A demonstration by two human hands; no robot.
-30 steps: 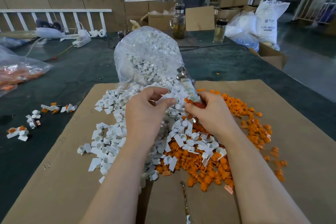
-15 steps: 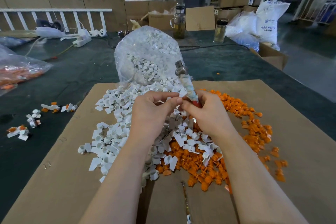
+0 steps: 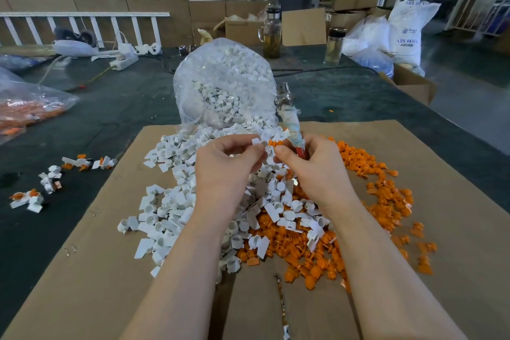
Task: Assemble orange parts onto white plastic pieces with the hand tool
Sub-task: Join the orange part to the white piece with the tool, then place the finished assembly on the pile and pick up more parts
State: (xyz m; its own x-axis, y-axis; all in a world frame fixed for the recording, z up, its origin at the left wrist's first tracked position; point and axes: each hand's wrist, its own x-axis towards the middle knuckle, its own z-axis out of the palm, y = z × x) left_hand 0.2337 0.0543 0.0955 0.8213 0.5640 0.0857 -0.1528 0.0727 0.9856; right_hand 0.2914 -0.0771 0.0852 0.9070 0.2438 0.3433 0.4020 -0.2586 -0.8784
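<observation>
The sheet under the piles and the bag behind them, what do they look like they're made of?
The sheet looks like brown corrugated cardboard, matte, with a seam and staples showing. The bag looks like thin clear plastic film, glossy and crinkled, with the white pieces visible through it.

Two bare arms reach in from the bottom. No sleeves cover them as far as they show. The left hand (image 3: 225, 164) and the right hand (image 3: 317, 171) wear no gloves. The fingernails that show are short and plain.

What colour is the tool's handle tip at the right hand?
Red, under the hand tool's pale wrapping; head view.
</observation>
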